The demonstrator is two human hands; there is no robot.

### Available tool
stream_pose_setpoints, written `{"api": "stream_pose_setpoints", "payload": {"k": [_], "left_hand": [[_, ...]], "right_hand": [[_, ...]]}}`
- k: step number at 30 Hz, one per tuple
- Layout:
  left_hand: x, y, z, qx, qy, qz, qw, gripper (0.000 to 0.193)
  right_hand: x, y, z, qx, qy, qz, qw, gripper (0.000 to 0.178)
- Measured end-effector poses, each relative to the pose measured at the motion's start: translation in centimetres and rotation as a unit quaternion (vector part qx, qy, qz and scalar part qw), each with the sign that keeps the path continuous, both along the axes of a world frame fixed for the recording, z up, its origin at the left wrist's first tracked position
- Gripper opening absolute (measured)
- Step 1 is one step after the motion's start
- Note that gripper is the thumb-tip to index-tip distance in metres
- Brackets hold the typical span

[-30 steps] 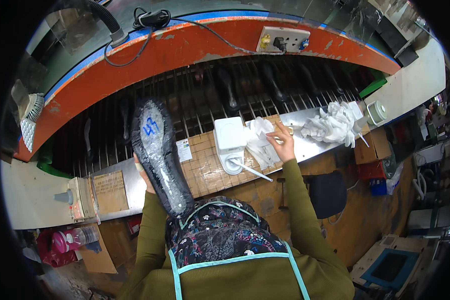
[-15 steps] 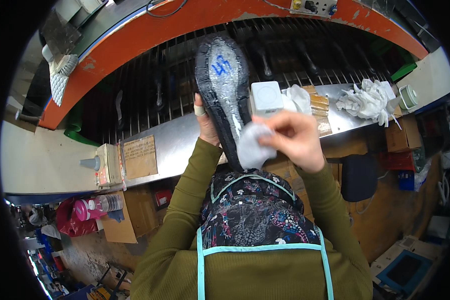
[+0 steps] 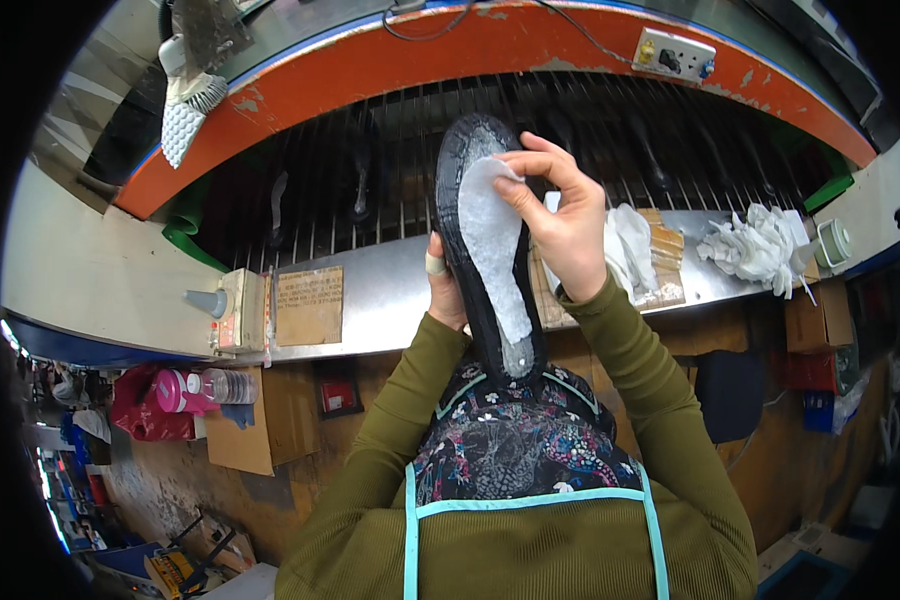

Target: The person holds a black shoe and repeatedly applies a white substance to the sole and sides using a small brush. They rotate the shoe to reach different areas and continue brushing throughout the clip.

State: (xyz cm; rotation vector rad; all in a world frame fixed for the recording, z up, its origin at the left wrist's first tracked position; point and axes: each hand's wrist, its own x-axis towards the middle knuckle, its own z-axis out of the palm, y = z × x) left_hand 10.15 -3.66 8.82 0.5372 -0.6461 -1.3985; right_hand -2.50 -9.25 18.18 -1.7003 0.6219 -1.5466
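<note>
A black shoe (image 3: 453, 222) without an outsole stands tilted up before me, its bottom facing me and its heel end near my apron. Along the middle of that bottom lies a white felt-like filler piece (image 3: 492, 245), narrow toward the heel and wide toward the toe. My left hand (image 3: 447, 287) holds the shoe from its left side, with pale tape around one finger. Thumb and fingers of my right hand (image 3: 568, 215) pinch the upper edge of the filler piece, which curls up there. Part of the grey surface shows at the toe and heel.
Behind the shoe runs a conveyor of metal bars (image 3: 400, 215) carrying dark shoes, under an orange frame (image 3: 320, 85). On the metal ledge (image 3: 390, 290) are cardboard (image 3: 310, 305), white sheets (image 3: 628, 245) and a white pile (image 3: 755, 245). A control box (image 3: 240, 310) stands left.
My right hand has moved up toward the toe. The filler piece, bunched near the heel before, now lies spread along the shoe bottom. The view has shifted, and the shoe appears lower and farther right.
</note>
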Motion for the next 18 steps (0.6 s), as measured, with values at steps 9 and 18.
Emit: {"api": "stream_pose_setpoints", "payload": {"k": [9, 18], "left_hand": [[1.2, -0.3, -0.4, -0.019, -0.001, -0.011, 1.000, 0.090], [1.6, -1.0, -1.1, -0.003, -0.028, -0.060, 0.998, 0.099]], "right_hand": [[1.2, -1.3, -0.8, -0.015, 0.101, -0.116, 0.988, 0.015], [0.9, -2.4, -0.7, 0.044, 0.051, -0.108, 0.992, 0.043]]}}
